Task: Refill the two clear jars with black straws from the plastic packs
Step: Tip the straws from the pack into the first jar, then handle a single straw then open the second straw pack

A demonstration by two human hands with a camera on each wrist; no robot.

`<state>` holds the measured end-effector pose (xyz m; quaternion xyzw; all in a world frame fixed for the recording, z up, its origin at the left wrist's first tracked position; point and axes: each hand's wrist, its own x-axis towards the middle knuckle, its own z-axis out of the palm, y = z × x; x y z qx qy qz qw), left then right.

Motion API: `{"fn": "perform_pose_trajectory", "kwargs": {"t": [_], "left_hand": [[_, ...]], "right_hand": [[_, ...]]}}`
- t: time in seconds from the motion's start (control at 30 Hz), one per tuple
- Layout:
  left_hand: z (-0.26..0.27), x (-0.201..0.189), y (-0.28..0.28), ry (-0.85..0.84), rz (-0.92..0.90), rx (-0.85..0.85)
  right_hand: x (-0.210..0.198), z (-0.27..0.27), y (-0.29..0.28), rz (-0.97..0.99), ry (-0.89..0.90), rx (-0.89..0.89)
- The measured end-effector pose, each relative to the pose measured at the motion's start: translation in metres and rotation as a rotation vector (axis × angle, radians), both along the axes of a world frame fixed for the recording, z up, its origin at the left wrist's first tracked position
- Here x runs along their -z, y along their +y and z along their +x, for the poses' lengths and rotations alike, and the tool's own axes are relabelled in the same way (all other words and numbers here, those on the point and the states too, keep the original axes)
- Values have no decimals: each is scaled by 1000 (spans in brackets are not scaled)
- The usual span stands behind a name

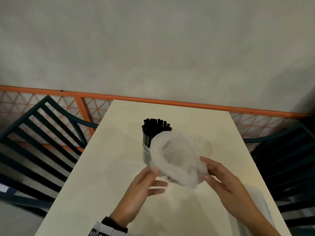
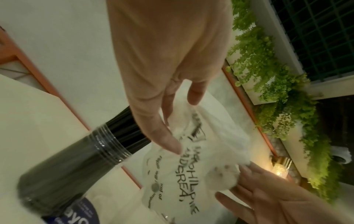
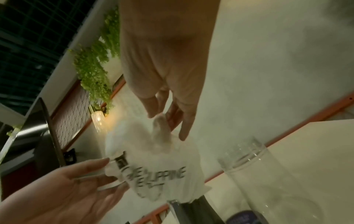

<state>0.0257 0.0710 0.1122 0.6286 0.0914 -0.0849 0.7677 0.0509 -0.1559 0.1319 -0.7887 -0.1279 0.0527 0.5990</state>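
On the pale table point(image 1: 105, 167) a clear jar point(image 1: 147, 151) stands packed with black straws point(image 1: 156, 128). An empty clear jar point(image 1: 203, 145) stands to its right, partly hidden by a crumpled translucent plastic pack point(image 1: 175, 160) with dark print. Both hands hold this pack above the table, in front of the jars. My left hand point(image 1: 154, 174) pinches its left edge, with the other fingers stretched out. My right hand point(image 1: 204, 167) pinches its twisted right end point(image 3: 161, 125). The pack is motion-blurred and no straws show plainly inside it. The straw-filled jar point(image 2: 76, 159) is close to the left hand and the empty jar point(image 3: 258, 174) close to the right.
Dark slatted chairs stand on the left point(image 1: 42, 133) and right point(image 1: 281, 159) of the table. An orange rail with lattice panels point(image 1: 153, 100) runs along the grey wall behind the table's far edge.
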Motion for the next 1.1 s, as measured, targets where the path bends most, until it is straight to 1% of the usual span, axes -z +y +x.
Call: {"fn": "perform_pose_trajectory", "kwargs": {"t": [0.1, 0.17, 0.23, 0.27, 0.33, 0.43, 0.53, 0.57, 0.63, 0.67, 0.77, 0.8, 0.87, 0.9, 0.93, 0.97, 1.0, 1.03, 1.07, 1.1], "left_hand": [[-12, 4, 10, 43, 86, -139], [-19, 2, 15, 47, 187, -205], [-24, 0, 16, 20, 317, -245], [-26, -2, 16, -3, 372, -238], [-32, 1, 15, -17, 430, -156], [-43, 16, 12, 65, 489, -35], [-53, 31, 6, 164, 407, 1], [-56, 35, 3, 174, 393, 21], [-65, 38, -2, 136, 445, 21], [-68, 38, -2, 96, 512, -33], [-77, 39, 7, -19, 862, -318], [-78, 39, 10, -57, 960, -366], [-79, 41, 13, -100, 1068, -391], [-78, 44, 14, -96, 1075, -406], [-76, 47, 14, -71, 1048, -422], [-76, 50, 15, -28, 993, -425], [-76, 52, 17, 18, 922, -409], [-76, 52, 19, 62, 823, -376], [-76, 52, 23, 105, 687, -326], [-77, 52, 27, 133, 528, -256]], "right_hand": [[9, -5, -5, 21, 110, 21], [13, -8, -4, 13, 172, -27], [16, -11, -2, -38, 218, -98], [18, -13, 0, -58, 236, -132], [23, -16, 3, -79, 261, -171], [33, -18, 11, -47, 323, -198], [43, -20, 19, -10, 385, -255], [47, -21, 20, -1, 393, -267], [53, -23, 21, -40, 360, -260], [56, -22, 20, -94, 307, -219], [68, -15, 8, -327, 44, 33], [72, -14, 5, -400, -42, 86], [79, -16, 4, -478, -114, 99], [82, -18, 6, -488, -104, 83], [84, -18, 8, -472, -54, 54], [85, -19, 8, -424, 41, 4], [84, -19, 7, -331, 171, -62], [82, -19, 5, -192, 332, -142], [81, -19, 2, -53, 482, -218], [80, -18, -2, 52, 583, -288]]}}
